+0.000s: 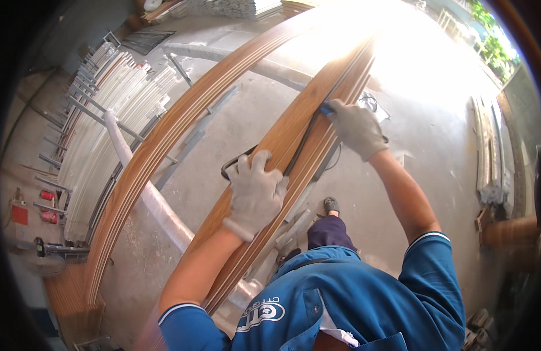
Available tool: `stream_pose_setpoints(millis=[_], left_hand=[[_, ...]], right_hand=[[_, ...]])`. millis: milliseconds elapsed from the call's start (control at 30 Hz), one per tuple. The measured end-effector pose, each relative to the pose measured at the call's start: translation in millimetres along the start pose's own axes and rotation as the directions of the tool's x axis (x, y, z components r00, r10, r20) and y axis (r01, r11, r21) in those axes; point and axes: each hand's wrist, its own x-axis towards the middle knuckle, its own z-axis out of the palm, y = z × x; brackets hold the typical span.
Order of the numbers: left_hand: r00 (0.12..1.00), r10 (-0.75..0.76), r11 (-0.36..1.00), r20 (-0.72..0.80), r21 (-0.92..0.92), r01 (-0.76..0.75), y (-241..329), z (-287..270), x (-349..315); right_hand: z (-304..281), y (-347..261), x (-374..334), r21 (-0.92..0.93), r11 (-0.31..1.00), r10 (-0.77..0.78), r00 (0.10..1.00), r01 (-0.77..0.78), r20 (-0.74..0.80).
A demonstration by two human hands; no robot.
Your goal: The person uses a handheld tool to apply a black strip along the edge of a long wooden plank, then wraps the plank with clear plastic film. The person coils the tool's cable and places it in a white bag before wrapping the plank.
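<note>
Gloved left hand (256,193) palm down, fingers (261,159) spread; gloved right hand (358,130) farther forward, fingers curled; both bare forearms (404,196) reach out from short sleeves (431,266).

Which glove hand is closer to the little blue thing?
The right. The right hand is right at the blue thing, seemingly gripping it. The left hand is farther away, over the wooden plank, closer to the person's body.

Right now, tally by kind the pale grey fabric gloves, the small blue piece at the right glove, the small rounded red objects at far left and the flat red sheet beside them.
Pale grey fabric gloves: 2
Small blue piece: 1
Small rounded red objects: 2
Flat red sheet: 1
Total: 6
</note>
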Motion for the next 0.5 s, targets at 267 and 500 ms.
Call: stream_pose_setpoints(millis=[267,500], left_hand=[[0.998,-0.056,0.998,0.023,0.009,0.056,-5.5,1.7,-2.1],[0.998,0.024,1.000,0.058,-0.020,-0.022,-16.5,-28.9,-8.9]], right_hand=[[9.5,-69.5,-94.3,0.217,0.966,-0.144,0.990,0.141,-0.003],[20.6,-17.7,-82.8,0.412,0.901,-0.098,0.988,0.138,-0.116]])
